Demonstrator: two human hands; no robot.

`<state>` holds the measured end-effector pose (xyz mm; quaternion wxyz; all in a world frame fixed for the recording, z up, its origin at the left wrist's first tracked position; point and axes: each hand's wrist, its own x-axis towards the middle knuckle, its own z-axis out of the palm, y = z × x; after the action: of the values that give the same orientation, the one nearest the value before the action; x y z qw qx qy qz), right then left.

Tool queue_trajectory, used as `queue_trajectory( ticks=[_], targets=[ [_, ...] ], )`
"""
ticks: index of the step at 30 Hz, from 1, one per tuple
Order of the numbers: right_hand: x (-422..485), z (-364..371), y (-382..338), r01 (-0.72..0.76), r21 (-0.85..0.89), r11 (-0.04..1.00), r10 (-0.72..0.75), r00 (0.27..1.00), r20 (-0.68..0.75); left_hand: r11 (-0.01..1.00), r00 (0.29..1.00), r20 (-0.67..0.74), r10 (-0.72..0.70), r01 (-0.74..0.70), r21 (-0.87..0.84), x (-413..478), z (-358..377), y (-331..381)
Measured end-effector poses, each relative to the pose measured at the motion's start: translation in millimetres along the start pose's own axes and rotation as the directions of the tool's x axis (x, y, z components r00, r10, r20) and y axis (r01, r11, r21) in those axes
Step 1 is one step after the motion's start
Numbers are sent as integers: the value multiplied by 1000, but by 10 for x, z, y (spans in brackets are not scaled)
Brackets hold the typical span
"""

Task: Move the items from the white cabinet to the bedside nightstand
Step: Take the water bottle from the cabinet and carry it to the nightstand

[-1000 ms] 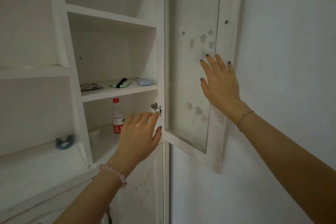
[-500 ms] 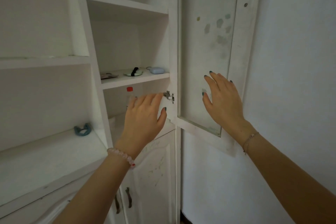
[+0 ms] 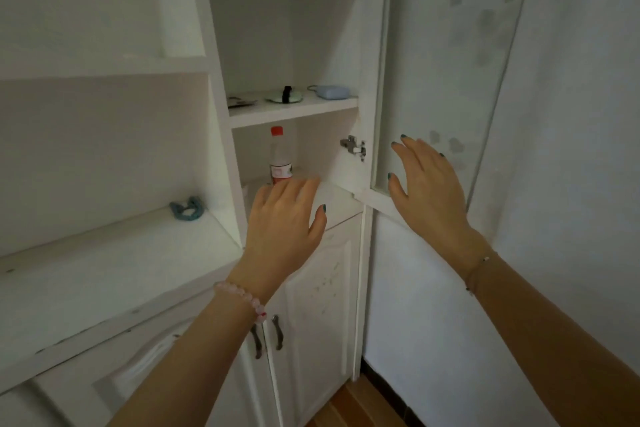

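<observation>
White wooden cabinet (image 3: 221, 135) with open shelves; its glass-panelled door (image 3: 440, 55) stands swung open to the right, metal hinge (image 3: 353, 146) exposed at the door's lower inner corner.

Left hand (image 3: 285, 218): palm down, fingers spread loosely, holding nothing. It hovers at the front edge of the lower compartment, just in front of a clear plastic bottle with a red cap and red-and-white label (image 3: 278, 159). Fingertips overlap the bottle's base in this view; contact cannot be judged. A pink bead bracelet (image 3: 242, 298) sits on the wrist.

Right hand (image 3: 427, 191): open, fingers extended and slightly apart, palm toward the lower part of the door's glass and frame. Whether it presses the door or is just off it cannot be told. Holding nothing. A thin chain bracelet (image 3: 479, 270) is on the wrist.

Items in the cabinet:
- Bottle: upright, lower compartment, near the left wall.
- Shelf above, left to right: a flat dark object (image 3: 240, 102), too blurred to identify; a pale round disc with a black strap across it (image 3: 284, 97); a small light-blue rounded case (image 3: 333, 92) with a loop at its left end.
- Wide shelf left of the partition: a blue-green fabric scrunchie (image 3: 186, 209), near the partition.

Below: closed white lower doors with two dark metal handles (image 3: 266, 336). Wooden floor (image 3: 356, 406) visible at bottom.
</observation>
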<state>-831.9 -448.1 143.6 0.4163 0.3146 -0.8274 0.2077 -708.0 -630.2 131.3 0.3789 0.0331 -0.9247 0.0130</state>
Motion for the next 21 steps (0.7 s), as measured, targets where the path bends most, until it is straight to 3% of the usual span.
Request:
queue_trajectory(
  ticks=[7, 21],
  targets=[
    [106, 656, -28, 37, 118, 992, -40, 999, 23, 996, 996, 57, -69, 65, 66, 28, 322, -307],
    [958, 2540, 227, 91, 306, 948, -162, 963, 215, 961, 976, 53, -211, 197, 193, 703, 1336, -721]
  ],
)
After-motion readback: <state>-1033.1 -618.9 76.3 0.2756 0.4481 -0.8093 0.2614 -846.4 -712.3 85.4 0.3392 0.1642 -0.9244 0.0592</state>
